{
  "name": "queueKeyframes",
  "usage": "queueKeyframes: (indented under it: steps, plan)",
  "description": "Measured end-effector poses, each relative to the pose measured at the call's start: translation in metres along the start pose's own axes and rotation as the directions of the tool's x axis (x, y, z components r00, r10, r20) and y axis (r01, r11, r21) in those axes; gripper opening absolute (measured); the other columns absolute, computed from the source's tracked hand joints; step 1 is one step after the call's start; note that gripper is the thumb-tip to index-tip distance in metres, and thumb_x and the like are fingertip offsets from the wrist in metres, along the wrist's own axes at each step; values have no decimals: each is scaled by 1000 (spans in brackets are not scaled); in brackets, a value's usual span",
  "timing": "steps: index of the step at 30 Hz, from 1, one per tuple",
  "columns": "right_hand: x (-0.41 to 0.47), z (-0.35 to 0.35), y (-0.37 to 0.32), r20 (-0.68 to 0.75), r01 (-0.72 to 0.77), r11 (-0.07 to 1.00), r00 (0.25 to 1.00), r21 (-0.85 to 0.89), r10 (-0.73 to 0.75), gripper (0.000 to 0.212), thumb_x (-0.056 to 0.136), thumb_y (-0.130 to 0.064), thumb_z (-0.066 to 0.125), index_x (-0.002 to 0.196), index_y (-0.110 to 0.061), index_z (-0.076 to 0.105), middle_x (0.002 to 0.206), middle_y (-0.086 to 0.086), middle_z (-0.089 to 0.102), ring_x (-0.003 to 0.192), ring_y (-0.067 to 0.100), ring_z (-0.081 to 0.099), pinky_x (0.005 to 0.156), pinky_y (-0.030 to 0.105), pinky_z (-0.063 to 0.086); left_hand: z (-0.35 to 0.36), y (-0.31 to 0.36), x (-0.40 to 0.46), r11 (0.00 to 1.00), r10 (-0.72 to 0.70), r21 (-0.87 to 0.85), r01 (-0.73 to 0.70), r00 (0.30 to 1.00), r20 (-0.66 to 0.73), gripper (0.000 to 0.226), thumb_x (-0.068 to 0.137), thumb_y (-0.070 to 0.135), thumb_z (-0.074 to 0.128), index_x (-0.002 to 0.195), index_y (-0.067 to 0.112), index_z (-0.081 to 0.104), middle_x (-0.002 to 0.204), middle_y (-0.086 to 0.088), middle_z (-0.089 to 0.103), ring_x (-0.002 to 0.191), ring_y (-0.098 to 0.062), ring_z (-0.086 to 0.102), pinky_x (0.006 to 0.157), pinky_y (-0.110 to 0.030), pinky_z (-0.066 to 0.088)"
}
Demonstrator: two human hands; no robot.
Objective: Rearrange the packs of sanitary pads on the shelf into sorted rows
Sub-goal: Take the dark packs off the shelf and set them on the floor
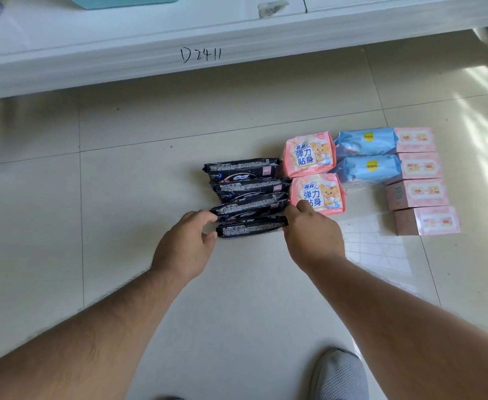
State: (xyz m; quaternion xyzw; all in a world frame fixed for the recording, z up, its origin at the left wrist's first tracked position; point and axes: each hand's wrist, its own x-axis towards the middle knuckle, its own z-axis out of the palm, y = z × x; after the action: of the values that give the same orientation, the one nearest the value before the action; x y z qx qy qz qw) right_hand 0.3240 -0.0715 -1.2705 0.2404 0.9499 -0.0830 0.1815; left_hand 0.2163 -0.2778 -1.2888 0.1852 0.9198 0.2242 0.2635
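Hands bracket the nearest black pack [251, 228] on the floor tiles [138, 180]: our left hand [183, 243] curls on its left end, our right hand [312, 235] seemingly pinches the right, so we should nudge it square against the black row [247, 187], beside the pink packs [313, 174].

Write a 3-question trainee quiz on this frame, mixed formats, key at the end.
1. True or false: the packs lie on the tiled floor, not on the white shelf.
2. How many black packs make up the left column?
3. Which pack do the left hand and right hand hold? A) nearest black pack B) a blue pack C) a pink box

Key
1. True.
2. Four.
3. A: one hand at each end of it.
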Motion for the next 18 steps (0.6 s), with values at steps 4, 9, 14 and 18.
queueKeyframes:
  steps: [4,9,14,18]
  plan:
    - [-1,2,1,6,19,1000,1000,-14,-19,29,90,-12,56,119,-20,57,106,3,52,78,30,63,56,32,35,1,-1,-3,1000,-14,-1,14,1000,9,28,91,25,61,118,31,59,121,11,60,85,-15,66,80,-34,54]
    - [-1,0,0,38,29,998,999,-49,-27,32,89,-5,53,118,-16,59,104,4,49,65,28,42,57,32,36,1,1,-5,999,-46,5,45,998,34,30,92,26,61,121,31,59,119,15,62,80,-5,64,81,-31,53]
    - [3,-3,-1,39,32,998,999,-46,-31,38,87,-2,53,122,-16,60,106,6,51,67,28,46,57,32,37,3,2,-5,997,-73,3,73,996,51,32,92,23,61,123,30,58,119,16,63,78,-6,62,79,-28,51]
    - [0,-2,-1,42,39,999,998,-26,-38,37,89,-3,52,124,-16,54,113,5,52,84,30,63,59,32,36,2,2,-8,996,-86,2,86,994,60,33,92,22,60,124,30,57,122,16,62,81,-7,63,79,-29,51]
